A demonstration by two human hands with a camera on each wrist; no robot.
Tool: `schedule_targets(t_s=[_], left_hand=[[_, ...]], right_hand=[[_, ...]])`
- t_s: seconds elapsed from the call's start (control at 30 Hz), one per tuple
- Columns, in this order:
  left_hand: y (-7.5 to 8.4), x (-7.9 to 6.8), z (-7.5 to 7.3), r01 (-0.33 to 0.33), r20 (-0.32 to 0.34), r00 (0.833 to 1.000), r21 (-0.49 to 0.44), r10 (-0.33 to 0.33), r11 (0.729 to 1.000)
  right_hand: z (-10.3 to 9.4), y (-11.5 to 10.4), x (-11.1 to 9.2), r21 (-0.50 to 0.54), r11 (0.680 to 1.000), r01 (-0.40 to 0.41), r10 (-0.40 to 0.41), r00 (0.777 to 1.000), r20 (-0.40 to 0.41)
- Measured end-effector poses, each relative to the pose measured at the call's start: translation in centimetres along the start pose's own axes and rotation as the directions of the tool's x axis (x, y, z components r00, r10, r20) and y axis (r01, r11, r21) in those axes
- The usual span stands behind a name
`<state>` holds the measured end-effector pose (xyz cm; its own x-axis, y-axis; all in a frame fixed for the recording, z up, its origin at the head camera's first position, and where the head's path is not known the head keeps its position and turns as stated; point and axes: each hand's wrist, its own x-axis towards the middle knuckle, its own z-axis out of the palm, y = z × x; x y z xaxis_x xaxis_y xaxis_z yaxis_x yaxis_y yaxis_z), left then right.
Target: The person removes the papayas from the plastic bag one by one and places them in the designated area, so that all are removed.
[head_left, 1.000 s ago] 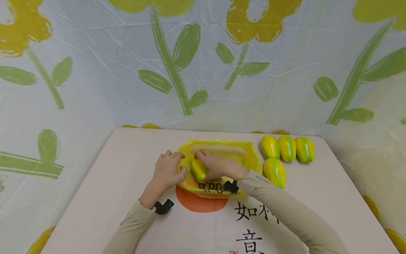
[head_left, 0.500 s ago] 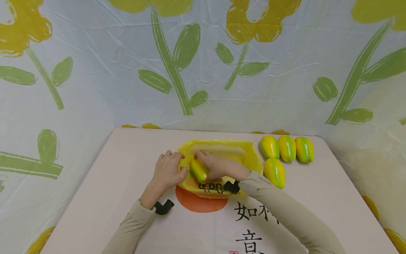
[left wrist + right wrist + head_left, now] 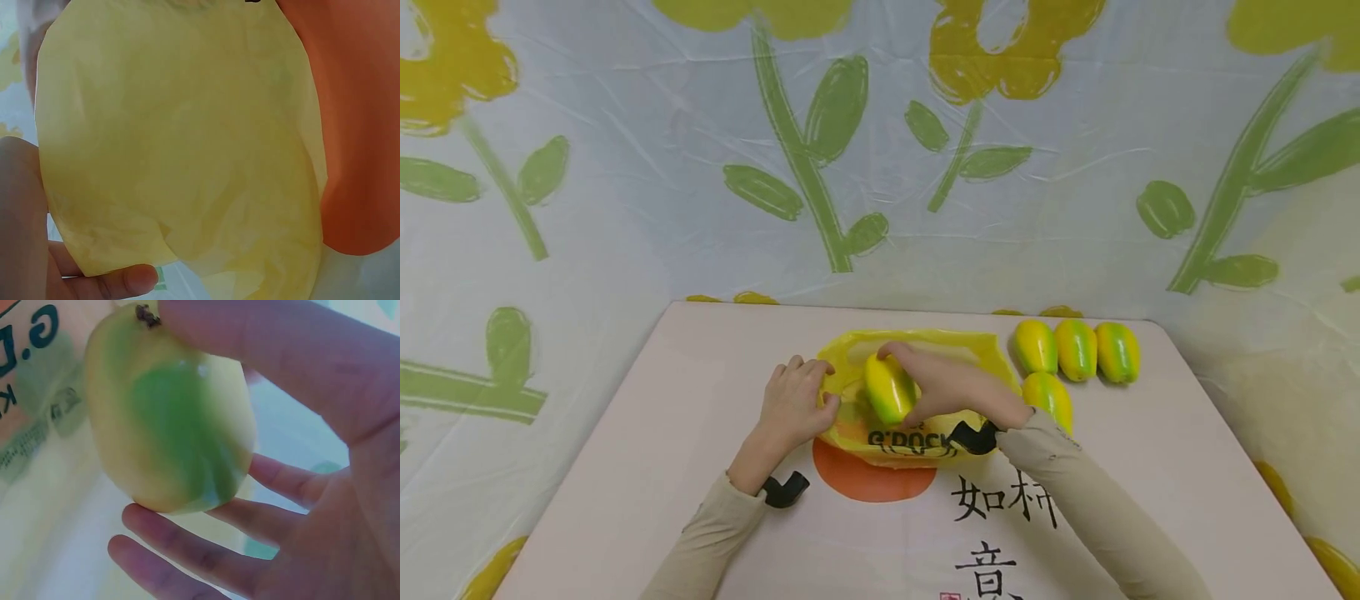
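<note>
A yellow plastic bag (image 3: 940,346) with dark lettering lies on the table, its mouth spread wide. My left hand (image 3: 795,400) grips the bag's left rim; in the left wrist view a finger (image 3: 128,280) curls under the yellow film. Over the bag's mouth, my right hand (image 3: 943,385) holds a yellow-green papaya (image 3: 889,389). In the right wrist view, the thumb lies by the papaya's (image 3: 172,425) stem end and the fingers support its opposite end.
Right of the bag, three papayas (image 3: 1077,350) stand in a row at the back, with another papaya (image 3: 1049,398) in front, partly behind the right sleeve. The tabletop (image 3: 700,367) bears an orange circle and black characters. A flower-printed cloth (image 3: 700,125) rises behind.
My right hand has raised the papaya from the bag's left inside and shifted it rightward. My left hand stays at the bag's rim.
</note>
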<state>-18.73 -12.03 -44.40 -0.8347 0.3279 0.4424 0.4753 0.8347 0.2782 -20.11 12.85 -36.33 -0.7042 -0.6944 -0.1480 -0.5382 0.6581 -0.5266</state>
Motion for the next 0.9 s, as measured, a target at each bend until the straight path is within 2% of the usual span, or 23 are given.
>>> schedule_targets(t_s=[0.17,0.33,0.7,0.9], left_hand=[[-0.1,0.0,0.0,0.009,0.009,1.0,0.006,-0.009,1.0],[-0.1,0.1,-0.1,0.016,0.015,1.0,0.005,-0.016,1.0],[-0.2,0.0,0.0,0.006,-0.002,1.0,0.014,-0.005,1.0],[-0.2,0.0,0.1,0.006,-0.005,1.0,0.013,-0.006,1.0]], right_hand=[[-1.4,-0.2,-2.4,-0.013,1.0,0.002,-0.003,0.999,-0.047],[-2.5,-0.2,-4.7,0.02,0.999,-0.032,0.033,0.996,-0.079],[-3.1,1.3,-9.2,0.024,0.992,-0.126,0.128,0.977,-0.173],[-3.4,2.8,-11.9,0.046,0.99,-0.134,0.141,0.961,-0.237]])
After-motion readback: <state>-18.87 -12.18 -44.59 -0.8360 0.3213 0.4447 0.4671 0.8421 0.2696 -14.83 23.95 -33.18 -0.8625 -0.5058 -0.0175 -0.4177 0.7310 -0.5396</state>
